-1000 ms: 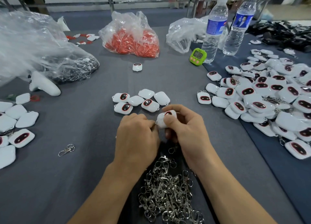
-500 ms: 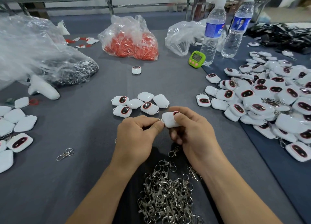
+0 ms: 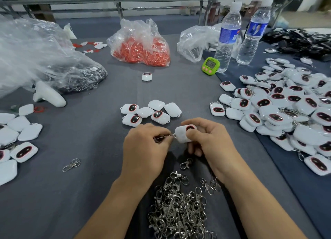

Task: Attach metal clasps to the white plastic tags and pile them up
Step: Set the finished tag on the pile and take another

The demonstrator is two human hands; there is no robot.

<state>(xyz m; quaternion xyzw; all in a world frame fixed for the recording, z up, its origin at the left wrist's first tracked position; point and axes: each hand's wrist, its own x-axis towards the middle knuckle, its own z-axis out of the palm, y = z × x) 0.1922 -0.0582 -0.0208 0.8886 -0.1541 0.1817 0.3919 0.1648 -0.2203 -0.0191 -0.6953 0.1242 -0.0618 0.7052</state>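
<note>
- Left hand [image 3: 145, 145] pinches a metal clasp [image 3: 163, 137]; right hand [image 3: 209, 142] grips a white tag [image 3: 182, 133], just above the table [image 3: 96, 188] near its front edge.
- Step in hand, as judged: joining clasp to tag.
- Next: seat the ring fully, then add the tag to the finished pile [image 3: 286, 113] at the right edge.

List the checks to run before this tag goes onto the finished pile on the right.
1. Right hand grips the white tag: ok.
2. Left hand pinches the metal clasp at the tag's corner: ok.
3. Clasp ring fully through the tag's loop: cannot tell, the fingers hide the joint.
4. Finished pile lies to the right of the hands, nothing between it and them: ok.
5. Heap of spare clasps lies just below the hands, ready for the next one: ok.
6. Cluster of loose tags waits just beyond the hands: ok.
</note>
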